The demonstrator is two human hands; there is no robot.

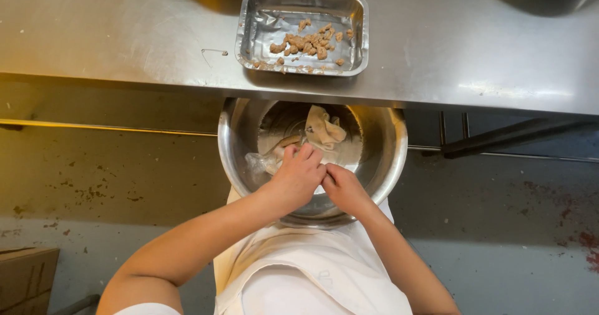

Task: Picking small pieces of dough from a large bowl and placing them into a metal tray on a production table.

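A large steel bowl sits in my lap, just under the edge of a steel table. My left hand and my right hand are pressed together inside it, fingers curled around something I cannot make out. Right above my left fingers lies a beige, limp piece of skin or dough. A crumpled clear plastic wrap lies at the bowl's left side. What sits between my palms is hidden.
On the steel table stands a rectangular foil tray holding several small brown meat pieces. A small wire clip lies left of it. A cardboard box stands on the stained floor at lower left.
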